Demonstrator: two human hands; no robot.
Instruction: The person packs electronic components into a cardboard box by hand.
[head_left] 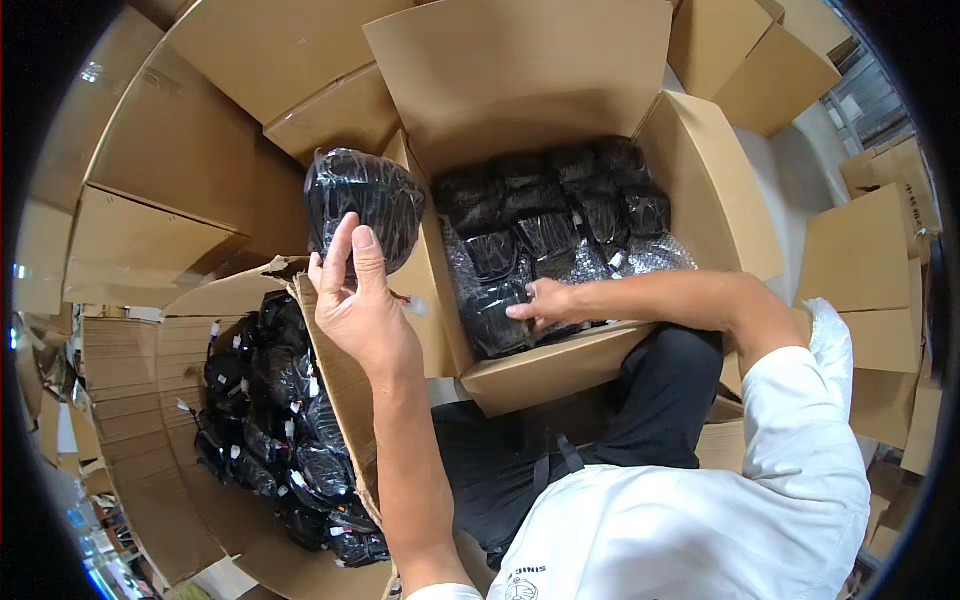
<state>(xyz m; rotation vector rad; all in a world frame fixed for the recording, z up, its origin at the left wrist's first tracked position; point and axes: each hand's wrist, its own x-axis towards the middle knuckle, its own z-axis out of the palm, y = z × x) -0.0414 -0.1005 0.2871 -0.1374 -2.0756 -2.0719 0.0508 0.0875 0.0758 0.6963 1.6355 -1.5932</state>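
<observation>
My left hand (365, 305) holds up a rounded black part wrapped in clear plastic (365, 205), over the edge between two cartons. A thin cable with a pale connector (415, 304) hangs beside that wrist. Inside the open carton in front of me, my right hand (545, 303) grips a black plastic-wrapped pack (497, 318) at the near left corner. Its thumb lies on the pack's side, while the other fingers are partly hidden. Rows of similar wrapped black packs (545, 232) fill the far part of this carton (742, 185), with bubble wrap (660, 253) around them.
At my left, a deep torn-edged carton (130, 420) holds a loose heap of wrapped black parts (285, 430) with cables and white connectors. Tall cartons (170, 130) stand along the far left. More boxes (855, 260) are stacked on the right.
</observation>
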